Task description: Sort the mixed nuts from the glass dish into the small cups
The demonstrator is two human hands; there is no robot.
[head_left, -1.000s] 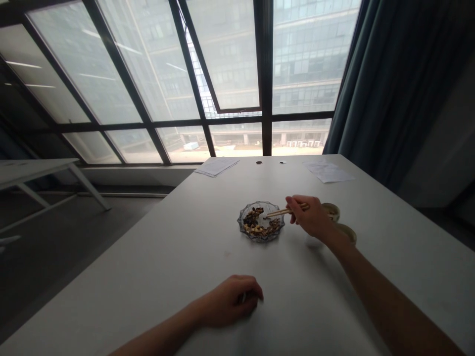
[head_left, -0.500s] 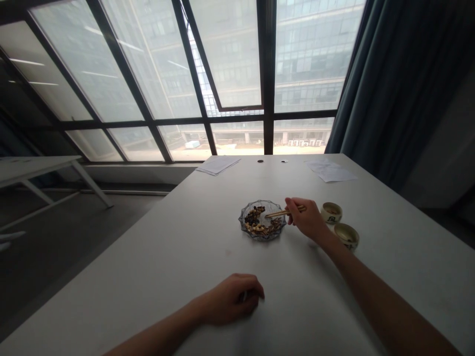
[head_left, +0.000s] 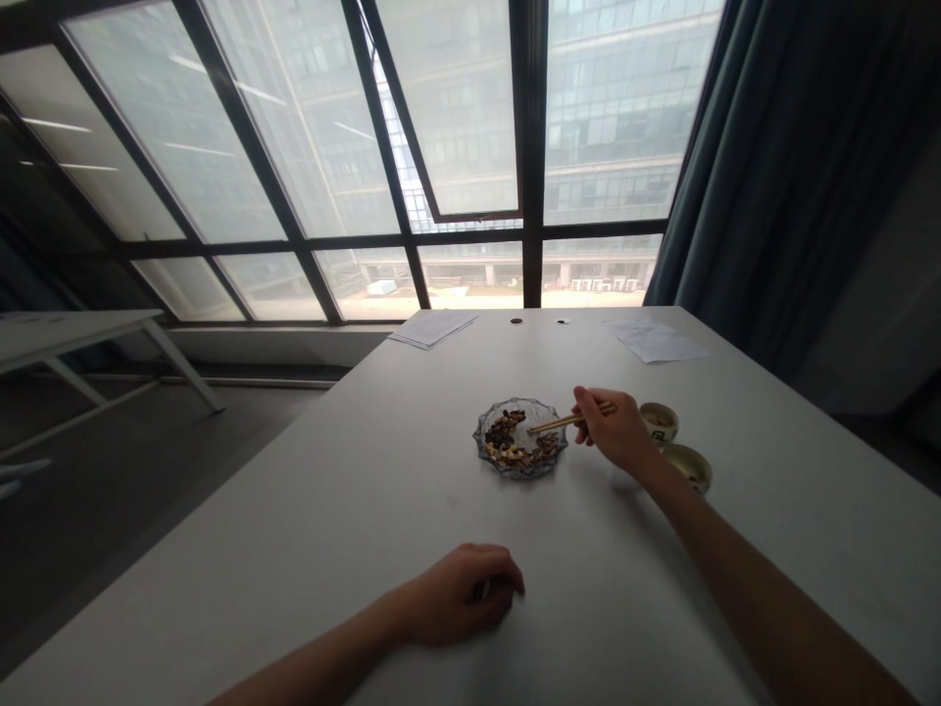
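Note:
A scalloped glass dish [head_left: 520, 452] of mixed dark and pale nuts or beans sits mid-table. My right hand [head_left: 618, 431] is just right of it, closed on a pair of wooden chopsticks [head_left: 560, 423] whose tips reach over the dish. Two small ceramic cups stand behind that hand, one farther back [head_left: 660, 420] and one closer to me [head_left: 687, 466], partly hidden by my wrist. My left hand [head_left: 463, 593] rests on the white table [head_left: 353, 510] near me, fingers curled under; something pale shows between them that I cannot make out.
Paper sheets lie at the table's far end, one stack on the left [head_left: 432, 327] and loose pages on the right [head_left: 656, 342]. Two small dark spots [head_left: 517, 321] mark the far edge. Large windows are beyond, a dark curtain [head_left: 771, 176] at right, another table [head_left: 66, 333] at left.
My right hand has shifted slightly right and up with the chopsticks, their tips staying over the dish. My left hand has not moved.

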